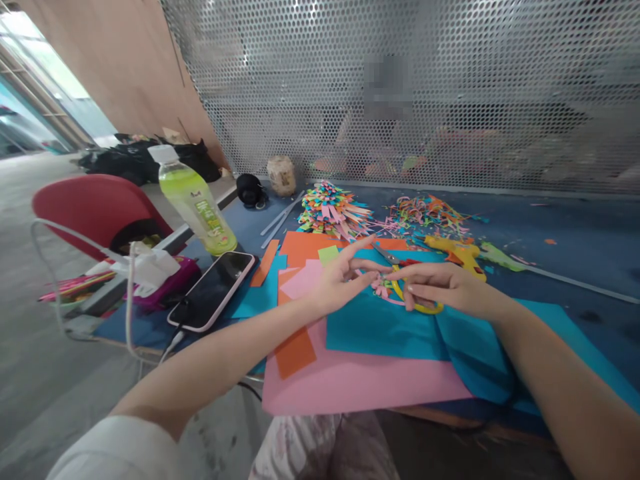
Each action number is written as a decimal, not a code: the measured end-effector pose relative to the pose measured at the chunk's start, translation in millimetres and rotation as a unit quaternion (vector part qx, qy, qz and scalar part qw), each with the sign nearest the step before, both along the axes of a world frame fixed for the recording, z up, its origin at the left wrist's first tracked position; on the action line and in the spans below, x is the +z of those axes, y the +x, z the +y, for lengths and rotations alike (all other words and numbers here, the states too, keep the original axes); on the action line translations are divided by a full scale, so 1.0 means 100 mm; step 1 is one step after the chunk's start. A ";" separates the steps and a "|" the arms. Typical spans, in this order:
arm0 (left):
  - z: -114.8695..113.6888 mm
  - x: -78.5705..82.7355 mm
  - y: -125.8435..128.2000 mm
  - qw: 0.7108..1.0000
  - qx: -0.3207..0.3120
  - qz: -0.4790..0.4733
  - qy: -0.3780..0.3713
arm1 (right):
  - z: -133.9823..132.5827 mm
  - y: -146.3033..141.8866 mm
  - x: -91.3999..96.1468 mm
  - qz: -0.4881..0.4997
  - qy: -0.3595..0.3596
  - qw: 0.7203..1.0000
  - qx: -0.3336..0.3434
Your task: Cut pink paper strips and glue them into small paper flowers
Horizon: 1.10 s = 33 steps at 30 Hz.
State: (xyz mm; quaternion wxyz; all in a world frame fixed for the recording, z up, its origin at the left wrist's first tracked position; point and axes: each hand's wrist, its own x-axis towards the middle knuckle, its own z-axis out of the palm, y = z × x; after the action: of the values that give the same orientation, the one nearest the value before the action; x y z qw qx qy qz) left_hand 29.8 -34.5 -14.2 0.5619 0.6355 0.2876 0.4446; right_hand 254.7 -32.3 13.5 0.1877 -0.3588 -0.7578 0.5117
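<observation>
My left hand (336, 281) reaches in with its index finger stretched out, while its thumb and another finger come together near the right fingertips. My right hand (447, 285) has its index finger forward and the others curled by the thumb. Whatever small thing is between the fingertips is too small to name. Scissors (395, 267) with yellow and red handles lie under the right hand, partly hidden. Small pink and green paper scraps (383, 287) sit just below the fingertips, over a blue paper sheet (385, 327).
A pink sheet (360, 383) lies in front. Behind are a cone of layered paper strips (333, 210), a heap of shreds (427, 215) and a yellow glue gun (463, 253). A phone (213, 291), drink bottle (195, 200) and purple tissue box (165, 287) stand left.
</observation>
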 end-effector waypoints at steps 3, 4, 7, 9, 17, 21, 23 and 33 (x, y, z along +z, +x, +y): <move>0.00 0.00 0.00 1.000 0.004 -0.003 -0.003 | -0.02 -0.01 0.05 0.008 -0.011 1.000 -0.020; 0.00 -0.01 0.00 1.000 0.004 -0.005 -0.002 | -0.02 -0.02 0.05 0.007 -0.010 1.000 -0.025; 0.01 -0.02 0.01 1.000 0.012 -0.006 0.001 | 0.00 -0.01 0.03 0.005 0.001 1.000 -0.026; 0.02 -0.02 0.01 1.000 0.029 -0.005 -0.008 | 0.01 0.00 0.01 0.005 0.009 1.000 -0.023; 0.02 0.02 0.00 0.999 0.019 -0.020 -0.029 | 0.02 -0.01 -0.03 -0.016 0.030 0.999 -0.032; 0.00 0.04 0.00 0.999 -0.021 -0.023 -0.045 | 0.02 -0.04 -0.06 -0.016 0.057 0.997 -0.057; -0.02 0.03 0.01 0.998 -0.039 -0.015 -0.048 | 0.03 -0.06 -0.08 -0.010 0.079 0.994 -0.079; -0.02 -0.02 0.02 0.995 -0.092 -0.009 -0.048 | -0.01 -0.20 -0.12 -0.055 0.150 0.978 -0.132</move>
State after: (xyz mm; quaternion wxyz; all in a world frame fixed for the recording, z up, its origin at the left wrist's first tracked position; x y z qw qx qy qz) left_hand 31.4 -36.3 -16.7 0.6324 0.6278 0.2442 0.3825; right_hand 235.1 -33.8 1.5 0.2635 -0.4505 -0.7812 0.3425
